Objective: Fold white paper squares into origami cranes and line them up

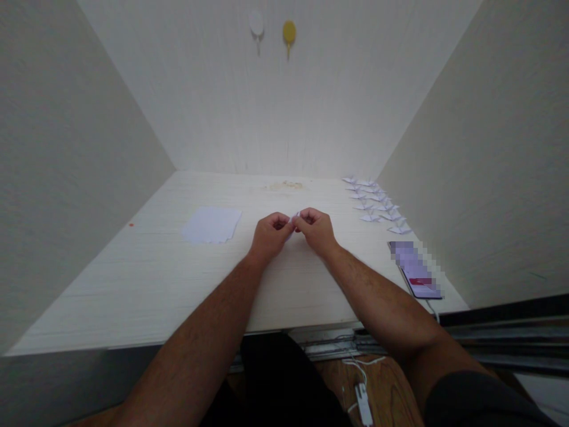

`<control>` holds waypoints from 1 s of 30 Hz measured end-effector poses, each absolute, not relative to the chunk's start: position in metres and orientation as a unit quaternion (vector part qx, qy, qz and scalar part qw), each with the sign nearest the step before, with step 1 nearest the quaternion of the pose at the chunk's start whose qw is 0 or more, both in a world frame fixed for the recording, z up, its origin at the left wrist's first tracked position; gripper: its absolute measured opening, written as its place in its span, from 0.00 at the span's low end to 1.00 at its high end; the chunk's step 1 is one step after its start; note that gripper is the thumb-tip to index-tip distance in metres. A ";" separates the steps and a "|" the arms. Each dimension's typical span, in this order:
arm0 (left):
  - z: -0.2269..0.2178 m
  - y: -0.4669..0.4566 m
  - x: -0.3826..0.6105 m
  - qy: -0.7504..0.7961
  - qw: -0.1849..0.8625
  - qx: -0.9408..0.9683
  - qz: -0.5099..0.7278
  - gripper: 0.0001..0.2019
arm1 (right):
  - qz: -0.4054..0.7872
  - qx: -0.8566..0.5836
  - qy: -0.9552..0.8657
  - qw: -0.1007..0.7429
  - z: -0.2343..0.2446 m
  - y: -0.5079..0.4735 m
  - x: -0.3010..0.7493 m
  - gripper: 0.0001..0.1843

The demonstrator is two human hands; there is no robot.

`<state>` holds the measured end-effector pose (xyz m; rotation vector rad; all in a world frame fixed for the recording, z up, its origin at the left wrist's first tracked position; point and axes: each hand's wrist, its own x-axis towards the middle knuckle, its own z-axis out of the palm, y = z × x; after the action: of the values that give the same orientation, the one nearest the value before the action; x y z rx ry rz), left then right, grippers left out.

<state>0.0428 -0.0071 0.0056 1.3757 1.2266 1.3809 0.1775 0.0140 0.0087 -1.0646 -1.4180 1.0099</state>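
My left hand (271, 234) and my right hand (316, 231) meet over the middle of the white desk (133, 284). Both are closed, fingertips pinching a small piece of white folded paper (294, 220) between them. Most of the paper is hidden by my fingers. A loose stack of white paper sheets (211, 225) lies to the left of my left hand. Several finished folded paper figures (376, 204) are laid out in rows at the back right of the desk.
A phone (415, 270) with a lit screen lies near the desk's right front corner, a cable running off the edge. Pale walls enclose the desk on three sides. Two hooks, white (256, 25) and yellow (288, 32), are on the back wall. A white charger (363, 403) is on the floor.
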 end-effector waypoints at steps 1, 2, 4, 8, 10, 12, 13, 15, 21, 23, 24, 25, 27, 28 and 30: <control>0.006 -0.007 0.043 0.488 0.407 0.545 0.547 0.17 | 0.421 -0.445 -0.593 0.523 0.008 0.014 0.178 0.08; 0.006 -0.007 0.043 0.490 0.407 0.544 0.547 0.17 | 0.419 -0.446 -0.593 0.523 0.007 0.015 0.178 0.08; 0.005 -0.006 0.043 0.494 0.405 0.538 0.550 0.17 | 0.416 -0.451 -0.593 0.522 0.006 0.016 0.178 0.08; 0.005 -0.006 0.043 0.491 0.414 0.532 0.551 0.17 | 0.404 -0.451 -0.601 0.522 0.005 0.016 0.179 0.09; 0.006 -0.007 0.043 0.491 0.422 0.532 0.546 0.18 | 0.395 -0.448 -0.608 0.523 0.005 0.015 0.179 0.08; 0.006 -0.007 0.043 0.493 0.423 0.531 0.544 0.18 | 0.387 -0.447 -0.614 0.522 0.005 0.015 0.180 0.08; 0.006 -0.007 0.042 0.494 0.424 0.530 0.544 0.18 | 0.385 -0.448 -0.616 0.521 0.004 0.015 0.180 0.08; 0.006 -0.007 0.042 0.491 0.427 0.528 0.546 0.18 | 0.388 -0.447 -0.615 0.521 0.004 0.015 0.180 0.08; 0.007 -0.006 0.041 0.478 0.441 0.527 0.547 0.18 | 0.412 -0.426 -0.602 0.536 0.006 0.014 0.180 0.08; 0.008 -0.006 0.041 0.475 0.450 0.525 0.544 0.19 | 0.420 -0.419 -0.596 0.541 0.006 0.014 0.180 0.08; 0.008 -0.006 0.041 0.474 0.454 0.525 0.542 0.19 | 0.423 -0.419 -0.592 0.544 0.006 0.013 0.179 0.07; 0.008 -0.006 0.041 0.474 0.456 0.525 0.541 0.19 | 0.426 -0.419 -0.587 0.546 0.006 0.013 0.179 0.07; 0.008 -0.006 0.040 0.473 0.459 0.525 0.539 0.18 | 0.429 -0.424 -0.577 0.552 0.007 0.012 0.178 0.06; 0.008 -0.006 0.040 0.473 0.460 0.525 0.537 0.18 | 0.429 -0.426 -0.571 0.555 0.008 0.012 0.177 0.06; 0.007 -0.006 0.040 0.478 0.460 0.528 0.530 0.16 | 0.433 -0.428 -0.557 0.565 0.010 0.012 0.176 0.06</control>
<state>0.0398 -0.0055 0.0072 1.2990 1.1768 1.3057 0.1764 0.0122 0.0097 -1.0067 -1.3105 1.0177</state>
